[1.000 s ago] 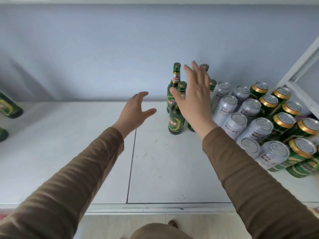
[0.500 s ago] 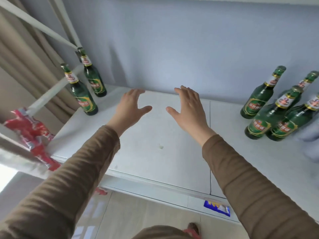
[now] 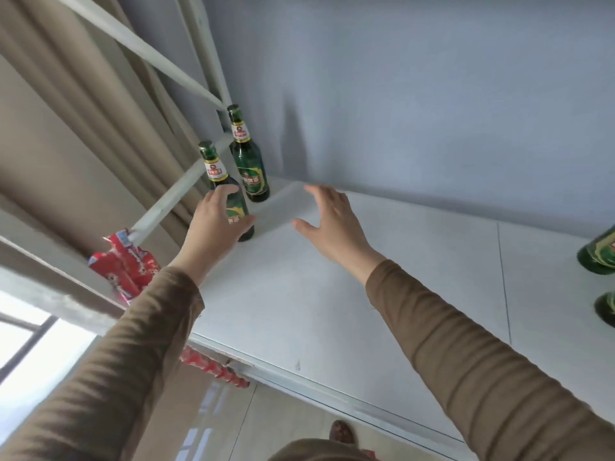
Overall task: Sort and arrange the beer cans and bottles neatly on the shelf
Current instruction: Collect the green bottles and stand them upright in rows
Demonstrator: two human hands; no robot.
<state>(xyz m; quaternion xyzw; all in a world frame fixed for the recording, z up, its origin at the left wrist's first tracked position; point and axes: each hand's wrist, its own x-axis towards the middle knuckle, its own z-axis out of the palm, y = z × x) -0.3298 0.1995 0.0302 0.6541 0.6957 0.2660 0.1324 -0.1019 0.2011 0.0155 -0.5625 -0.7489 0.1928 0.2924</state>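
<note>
Two green glass beer bottles stand upright at the far left corner of the white shelf point(image 3: 299, 294): a front bottle point(image 3: 237, 207) and a rear bottle point(image 3: 250, 168) near the wall. My left hand point(image 3: 216, 227) is cupped around the front bottle, fingers on its left side and thumb across its label; I cannot tell if it grips. My right hand point(image 3: 329, 221) hovers open over the shelf, to the right of both bottles, holding nothing. The bases of two more green bottles point(image 3: 599, 254) point(image 3: 607, 312) show at the right edge.
A white metal frame bar point(image 3: 173, 194) runs diagonally just left of the bottles, with a beige curtain point(image 3: 66, 128) behind it. Red packaging point(image 3: 123, 264) sits beyond the shelf's left end. Red cans point(image 3: 216, 367) show below the front edge.
My view swung left, away from the cans and the bottle group. Both hands travelled left across the shelf, and my left hand has reached the front bottle in the corner.
</note>
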